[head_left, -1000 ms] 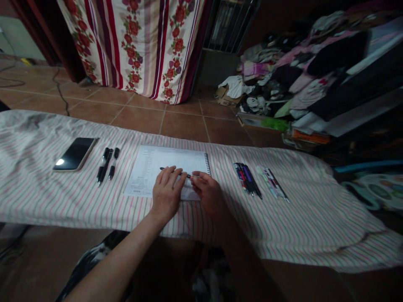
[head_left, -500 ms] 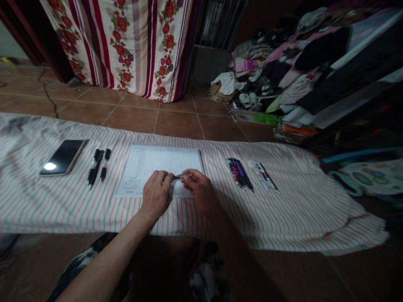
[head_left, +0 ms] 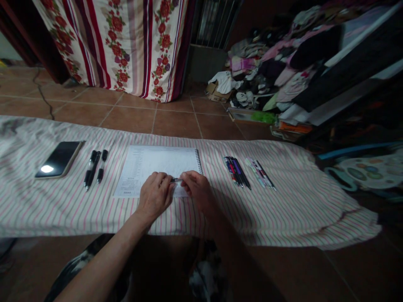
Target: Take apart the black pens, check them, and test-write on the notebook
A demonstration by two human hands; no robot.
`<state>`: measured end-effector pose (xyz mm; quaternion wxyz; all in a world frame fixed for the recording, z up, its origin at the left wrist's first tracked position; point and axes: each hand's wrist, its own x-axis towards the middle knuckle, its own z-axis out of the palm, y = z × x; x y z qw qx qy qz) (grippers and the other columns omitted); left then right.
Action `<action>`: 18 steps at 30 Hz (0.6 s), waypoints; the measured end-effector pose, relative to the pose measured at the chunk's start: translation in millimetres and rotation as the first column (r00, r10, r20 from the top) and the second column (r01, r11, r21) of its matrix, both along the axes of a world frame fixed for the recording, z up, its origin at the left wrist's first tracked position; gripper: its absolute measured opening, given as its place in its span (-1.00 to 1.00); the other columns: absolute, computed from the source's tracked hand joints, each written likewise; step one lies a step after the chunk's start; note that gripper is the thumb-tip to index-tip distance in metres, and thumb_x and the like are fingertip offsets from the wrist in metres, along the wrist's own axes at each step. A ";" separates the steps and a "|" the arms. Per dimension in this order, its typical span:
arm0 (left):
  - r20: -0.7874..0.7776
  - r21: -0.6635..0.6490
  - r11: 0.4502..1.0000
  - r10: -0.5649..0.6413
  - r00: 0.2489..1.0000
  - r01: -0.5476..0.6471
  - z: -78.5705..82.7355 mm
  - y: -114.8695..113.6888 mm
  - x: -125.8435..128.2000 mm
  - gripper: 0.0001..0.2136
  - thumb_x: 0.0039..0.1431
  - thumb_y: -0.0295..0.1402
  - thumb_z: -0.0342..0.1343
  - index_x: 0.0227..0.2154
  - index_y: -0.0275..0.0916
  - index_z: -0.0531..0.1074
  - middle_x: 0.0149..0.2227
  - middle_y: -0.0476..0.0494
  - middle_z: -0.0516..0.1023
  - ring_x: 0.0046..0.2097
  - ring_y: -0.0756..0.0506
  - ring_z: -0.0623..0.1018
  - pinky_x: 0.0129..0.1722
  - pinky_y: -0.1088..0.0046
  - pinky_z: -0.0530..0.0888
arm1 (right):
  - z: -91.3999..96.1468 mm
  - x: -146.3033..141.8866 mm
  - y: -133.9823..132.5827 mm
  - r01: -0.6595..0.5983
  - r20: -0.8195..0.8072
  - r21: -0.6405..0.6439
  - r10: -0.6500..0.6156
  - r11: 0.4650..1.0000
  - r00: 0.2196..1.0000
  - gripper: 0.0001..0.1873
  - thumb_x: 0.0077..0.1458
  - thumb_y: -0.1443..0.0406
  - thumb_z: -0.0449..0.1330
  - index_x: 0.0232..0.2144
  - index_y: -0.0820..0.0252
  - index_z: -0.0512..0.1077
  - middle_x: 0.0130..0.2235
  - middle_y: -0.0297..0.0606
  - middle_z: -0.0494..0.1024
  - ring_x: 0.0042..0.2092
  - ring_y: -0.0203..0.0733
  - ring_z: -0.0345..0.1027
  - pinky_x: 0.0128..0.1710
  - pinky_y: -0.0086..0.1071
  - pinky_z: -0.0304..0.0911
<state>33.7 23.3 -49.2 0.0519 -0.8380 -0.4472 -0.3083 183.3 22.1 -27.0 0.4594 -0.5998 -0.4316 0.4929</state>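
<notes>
A dark pen [head_left: 176, 180] is gripped at both ends over the near edge of a spiral-bound notebook [head_left: 151, 163] with printed lines. My left hand [head_left: 155, 196] is closed round the pen's left part. My right hand [head_left: 197, 191] pinches its right end. Only a short piece of the pen shows between the two hands. The notebook lies flat on a striped cloth [head_left: 283, 201] that covers a low table.
Left of the notebook lie three black pens [head_left: 93, 167] and a phone [head_left: 58, 159]. To its right are a bunch of coloured pens [head_left: 234, 171] and more pens [head_left: 260, 173]. A floral curtain [head_left: 126, 42] and a pile of clothes [head_left: 277, 71] stand beyond on the tiled floor.
The pen lay on the notebook under both hands; now both hands have closed on it and drawn together, hiding most of it. The view has shifted slightly right.
</notes>
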 end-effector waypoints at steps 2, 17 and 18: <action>-0.020 -0.004 1.000 -0.004 1.000 0.004 -0.6 0.2 -0.9 -0.82 0.18 -0.39 -0.07 -0.22 -0.28 0.38 -0.31 -0.20 0.43 -0.28 -0.14 0.35 -0.32 0.31 0.36 | -2.6 -0.7 0.9 -0.010 -0.042 0.014 0.010 1.000 0.999 -0.77 -0.09 0.13 0.14 -0.49 0.20 0.38 -0.57 -0.38 0.41 -0.59 -0.40 0.17 -0.61 -0.50 0.09; -0.137 -0.059 0.996 0.061 0.989 -0.070 0.2 3.0 -6.0 -0.82 0.18 -0.38 -0.10 -0.33 -0.27 0.40 -0.42 -0.13 0.42 -0.37 -0.11 0.39 -0.42 0.38 0.33 | -7.4 -4.2 1.3 -0.068 0.086 0.158 0.055 0.985 0.995 -0.80 -0.02 0.21 0.07 -0.34 0.16 0.38 -0.47 -0.35 0.48 -0.51 -0.34 0.32 -0.54 -0.48 0.27; -0.130 -0.051 0.997 0.054 0.990 -0.061 0.2 3.0 -6.6 -0.82 0.19 -0.38 -0.10 -0.32 -0.27 0.39 -0.41 -0.14 0.43 -0.35 -0.11 0.40 -0.40 0.38 0.33 | -7.0 -4.3 1.1 -0.037 0.077 0.129 0.028 0.991 0.997 -0.75 -0.02 0.17 0.08 -0.28 0.16 0.36 -0.47 -0.35 0.48 -0.51 -0.33 0.32 -0.58 -0.50 0.25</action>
